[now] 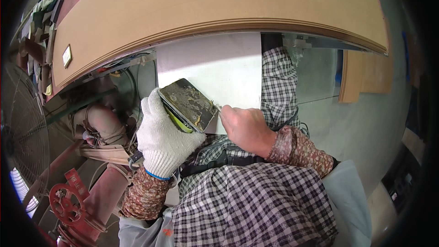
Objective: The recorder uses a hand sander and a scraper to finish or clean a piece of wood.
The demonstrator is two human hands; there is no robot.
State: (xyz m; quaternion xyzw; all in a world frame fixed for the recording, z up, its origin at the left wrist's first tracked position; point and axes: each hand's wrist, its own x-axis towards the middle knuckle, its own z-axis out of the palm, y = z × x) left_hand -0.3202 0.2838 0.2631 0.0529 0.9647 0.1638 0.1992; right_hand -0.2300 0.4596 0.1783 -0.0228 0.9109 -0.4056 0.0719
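Note:
My left hand (164,137), in a white knit glove, grips a dark rectangular block (190,103) and holds it tilted over my lap. The block's top face is worn and flecked with yellowish residue. A yellow-green layer (177,121) shows along its lower side. At the block's right corner my bare right hand (249,128) is closed in a pinch around a thin metal tool (218,108), mostly hidden by the fingers. Only its short tip shows, close to bits of yellowish residue on the edge. Beneath the block, a white board (215,59) lies between me and the table.
Large brown sheets (238,2) lie stacked ahead, with a small pale rectangle (67,56) on them. A wire-guarded fan (23,123) and red machinery with a handwheel (67,204) stand at left. Brown boards (366,77) are at right. A checked cloth (251,201) covers my lap.

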